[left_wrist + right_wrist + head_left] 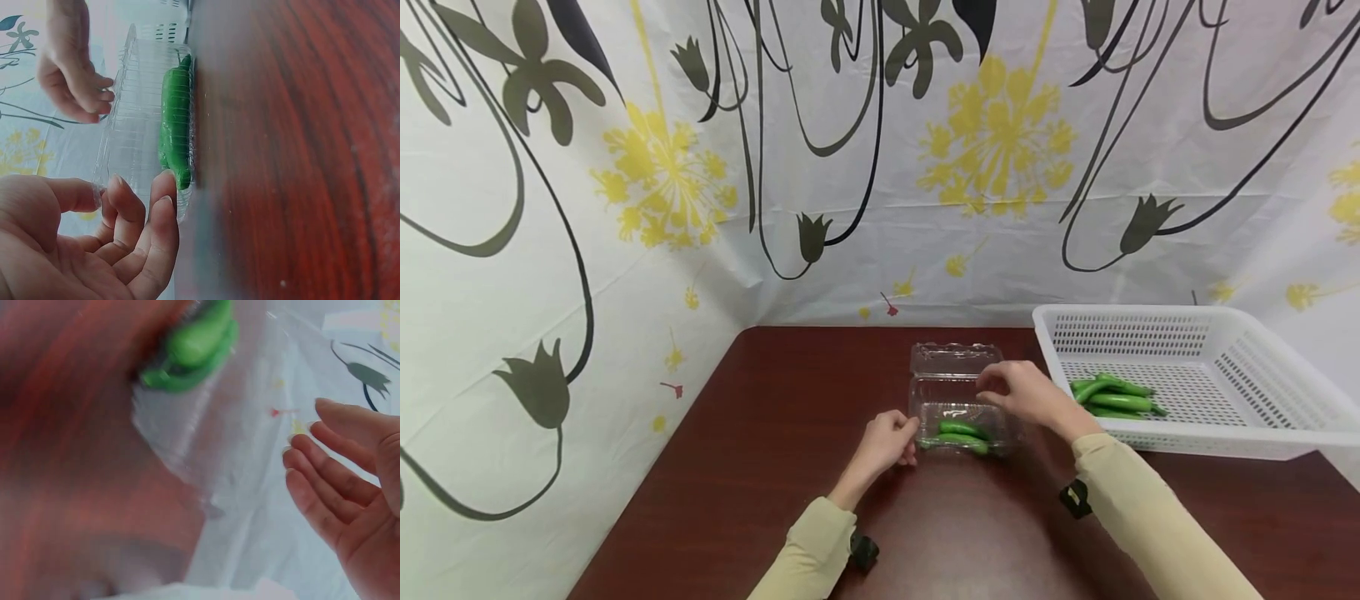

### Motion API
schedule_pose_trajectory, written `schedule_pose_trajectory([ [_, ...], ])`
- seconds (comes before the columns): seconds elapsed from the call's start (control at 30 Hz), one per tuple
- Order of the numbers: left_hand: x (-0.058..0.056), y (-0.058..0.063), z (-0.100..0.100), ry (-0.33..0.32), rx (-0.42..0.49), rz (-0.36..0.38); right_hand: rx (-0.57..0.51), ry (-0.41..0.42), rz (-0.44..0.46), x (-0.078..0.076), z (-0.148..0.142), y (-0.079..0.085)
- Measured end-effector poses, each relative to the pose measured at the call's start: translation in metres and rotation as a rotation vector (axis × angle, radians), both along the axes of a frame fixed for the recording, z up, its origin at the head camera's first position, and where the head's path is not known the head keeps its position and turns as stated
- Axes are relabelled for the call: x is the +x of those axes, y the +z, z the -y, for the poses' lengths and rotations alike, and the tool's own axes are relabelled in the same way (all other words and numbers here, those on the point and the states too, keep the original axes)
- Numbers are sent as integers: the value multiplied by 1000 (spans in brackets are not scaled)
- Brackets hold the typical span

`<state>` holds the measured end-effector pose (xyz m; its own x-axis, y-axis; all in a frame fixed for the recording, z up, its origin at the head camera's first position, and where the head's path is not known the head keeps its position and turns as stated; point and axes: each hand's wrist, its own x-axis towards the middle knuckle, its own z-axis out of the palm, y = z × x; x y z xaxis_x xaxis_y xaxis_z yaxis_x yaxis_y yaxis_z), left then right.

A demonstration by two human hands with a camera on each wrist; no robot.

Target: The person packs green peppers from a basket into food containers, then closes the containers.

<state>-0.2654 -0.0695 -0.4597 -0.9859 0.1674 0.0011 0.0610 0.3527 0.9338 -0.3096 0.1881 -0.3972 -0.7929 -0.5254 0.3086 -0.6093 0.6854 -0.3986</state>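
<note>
Container [931, 396] of clear plastic sits on the dark red table [760, 467], its hinged lid [957, 360] laid back at twelve o'clock; inside, toward six o'clock, two green peppers [962, 442] lie close together, roughly along the near wall; the left hand [886, 442] is at the container's eight o'clock, thumb and bent forefinger pinching the rim, as the left wrist view shows; the right hand [1026, 396] hangs at about two o'clock, thumb and fingers apart with nothing between them; whether a fingertip brushes the plastic I cannot tell.

The step in hand looks to be filling the container with the right hand while the left steadies it; I read this as a point between one pepper and the next, the job only partly done, since more peppers [1120, 402] lie heaped toward nine o'clock in the white basket [1217, 437], which stands at the container's three o'clock; the next move would call for the right hand to swing out toward three o'clock, over the basket's rim, and take one from the heap, the left pinching lightly so that the thin wall does not buckle; another pepper would best be laid on the pair's twelve o'clock side, where there seems to be room.
</note>
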Motion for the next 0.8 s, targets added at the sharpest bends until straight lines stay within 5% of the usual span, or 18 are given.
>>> schedule_pose_trajectory([
  [0.4, -1, -1, -1, 9, 1, 3, -9, -55, -102, 3, -48, 37],
  [0.8, 0, 0, 0, 14, -12, -2, 31, -141, -110, -3, -105, 32],
])
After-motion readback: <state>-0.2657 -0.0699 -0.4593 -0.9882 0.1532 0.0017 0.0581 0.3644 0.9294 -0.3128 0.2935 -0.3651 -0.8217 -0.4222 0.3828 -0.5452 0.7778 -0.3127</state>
